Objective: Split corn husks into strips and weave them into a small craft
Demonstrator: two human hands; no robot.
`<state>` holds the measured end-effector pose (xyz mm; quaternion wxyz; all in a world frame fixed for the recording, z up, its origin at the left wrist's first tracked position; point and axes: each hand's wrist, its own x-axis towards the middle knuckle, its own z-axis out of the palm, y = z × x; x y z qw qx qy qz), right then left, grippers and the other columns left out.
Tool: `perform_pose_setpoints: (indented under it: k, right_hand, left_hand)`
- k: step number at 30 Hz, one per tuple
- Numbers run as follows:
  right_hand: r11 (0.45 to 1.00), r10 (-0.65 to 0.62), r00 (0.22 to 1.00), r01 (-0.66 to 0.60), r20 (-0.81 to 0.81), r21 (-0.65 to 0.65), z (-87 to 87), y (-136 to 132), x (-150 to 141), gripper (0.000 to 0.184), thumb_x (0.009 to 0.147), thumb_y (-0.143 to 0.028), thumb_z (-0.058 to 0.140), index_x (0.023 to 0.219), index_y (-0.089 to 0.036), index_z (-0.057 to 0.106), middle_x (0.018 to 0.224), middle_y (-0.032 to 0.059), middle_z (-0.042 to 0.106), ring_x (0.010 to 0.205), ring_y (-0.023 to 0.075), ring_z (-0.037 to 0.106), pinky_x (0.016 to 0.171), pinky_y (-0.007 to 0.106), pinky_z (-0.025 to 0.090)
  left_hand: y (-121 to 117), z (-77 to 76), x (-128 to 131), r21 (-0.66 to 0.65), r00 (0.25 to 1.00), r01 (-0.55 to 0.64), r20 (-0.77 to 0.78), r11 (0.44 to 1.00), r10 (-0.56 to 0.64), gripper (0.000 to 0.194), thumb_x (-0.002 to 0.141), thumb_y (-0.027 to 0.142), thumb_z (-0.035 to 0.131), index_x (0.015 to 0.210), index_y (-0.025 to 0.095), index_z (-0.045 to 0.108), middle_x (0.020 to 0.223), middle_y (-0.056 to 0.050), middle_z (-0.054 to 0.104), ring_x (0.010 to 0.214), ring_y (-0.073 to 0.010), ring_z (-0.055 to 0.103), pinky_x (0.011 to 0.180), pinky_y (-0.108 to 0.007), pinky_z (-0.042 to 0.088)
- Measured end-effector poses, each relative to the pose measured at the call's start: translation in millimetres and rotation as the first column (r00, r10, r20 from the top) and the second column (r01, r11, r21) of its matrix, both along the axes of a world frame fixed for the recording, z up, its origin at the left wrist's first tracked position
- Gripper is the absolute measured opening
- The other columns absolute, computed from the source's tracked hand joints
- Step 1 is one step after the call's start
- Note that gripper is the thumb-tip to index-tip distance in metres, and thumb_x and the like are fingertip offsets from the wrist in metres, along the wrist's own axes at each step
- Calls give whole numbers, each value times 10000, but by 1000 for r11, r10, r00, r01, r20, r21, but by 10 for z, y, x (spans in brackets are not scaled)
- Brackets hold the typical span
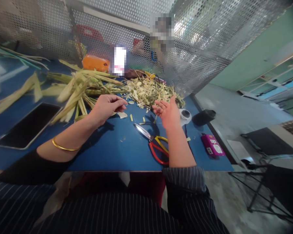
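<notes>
My left hand [107,109] hovers above the blue table with thumb and fingertips pinched together; whatever they may hold is too small to make out. To its left lies a heap of long, pale green corn husks [76,92]. My right hand [168,112] is raised palm up, fingers stretched and apart, with nothing visible in it. Behind it spreads a pile of chopped husk pieces [146,91]. Scissors [150,138] with one red and one yellow handle lie partly spread below, partly hidden by my right forearm. Beside that hand stands a white spool [185,116].
A dark-screened tablet [29,125] lies at the left. A black cylindrical object [203,117] and a purple packet [213,145] are near the right edge. An orange pouch [95,63] sits at the back before a perforated metal screen [127,29]. A black chair [271,143] stands right.
</notes>
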<state>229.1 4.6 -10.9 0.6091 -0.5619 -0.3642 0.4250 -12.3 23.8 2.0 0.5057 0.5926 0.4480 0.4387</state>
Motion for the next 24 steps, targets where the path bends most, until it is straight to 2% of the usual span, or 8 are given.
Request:
perform_pose_setpoints:
  k: [3, 5, 8, 10, 14, 16, 19, 24]
  right_hand:
    - [999, 35, 958, -37, 284, 2, 4, -42, 24, 370, 818, -528, 533, 965, -198, 610, 1004, 72, 687, 747, 151, 668, 652, 283, 532]
    - [980, 189, 824, -190, 535, -55, 5, -101, 17, 221, 802, -404, 589, 858, -198, 646, 839, 35, 697, 686, 143, 651, 676, 294, 529]
    - [812, 578, 516, -443, 633, -380, -10, -168, 14, 188, 818, -301, 558, 700, -188, 652, 685, 41, 689, 639, 169, 647, 692, 344, 539]
    - [723, 685, 424, -496, 592, -481, -35, -169, 23, 181, 833, -279, 533, 754, -191, 671, 781, 70, 722, 723, 202, 677, 760, 394, 550]
    - [935, 315, 530, -316, 787, -162, -85, -96, 48, 407, 799, -243, 585, 1205, -227, 593, 1329, 92, 581, 1201, 255, 566, 1046, 469, 427]
    - [961, 223, 601, -269, 767, -69, -90, -73, 39, 434, 817, -232, 553, 1249, -197, 560, 1339, 113, 569, 1189, 244, 577, 1043, 456, 434]
    - [891, 409, 650, -437, 640, -127, -79, -99, -43, 283, 862, -265, 504, 1092, -164, 633, 1068, 104, 700, 961, 204, 676, 939, 416, 510]
    - [719, 649, 518, -657, 557, -227, -65, -141, -300, 228, 865, -320, 553, 1011, -199, 679, 999, 61, 730, 956, 184, 677, 930, 388, 510]
  left_hand:
    - [-3, 14, 4, 12, 1000, 5, -25, 1000, -5, 181, 749, 308, 690, 756, 131, 725, 686, -50, 698, 591, -96, 603, 653, -243, 525]
    - [-3, 13, 6, 18, 999, 11, -38, 1000, -11, 180, 755, 302, 681, 759, 128, 724, 685, -52, 697, 594, -96, 605, 652, -242, 522]
    - [-8, -2, 9, 29, 998, 31, -48, 999, -29, 183, 760, 300, 670, 772, 126, 724, 690, -52, 697, 600, -100, 611, 651, -241, 521]
    - [-17, -15, 12, 33, 997, 54, -54, 998, -52, 180, 758, 300, 669, 770, 128, 723, 688, -50, 695, 605, -103, 615, 652, -240, 521]
    - [-28, -25, 16, 29, 995, 78, -60, 997, -76, 165, 757, 294, 668, 754, 138, 721, 684, -49, 694, 608, -102, 618, 652, -237, 522]
    - [-24, -24, 15, 27, 996, 72, -56, 997, -71, 164, 754, 298, 672, 755, 142, 722, 685, -49, 696, 613, -104, 621, 657, -240, 524]
    - [1, -22, 6, 38, 997, 56, -59, 998, -54, 171, 746, 301, 677, 763, 137, 724, 681, -46, 697, 603, -103, 616, 652, -240, 524]
    - [74, -5, -47, 69, 999, 13, -54, 997, -10, 179, 748, 301, 673, 751, 129, 722, 676, -51, 695, 593, -100, 615, 645, -239, 521]
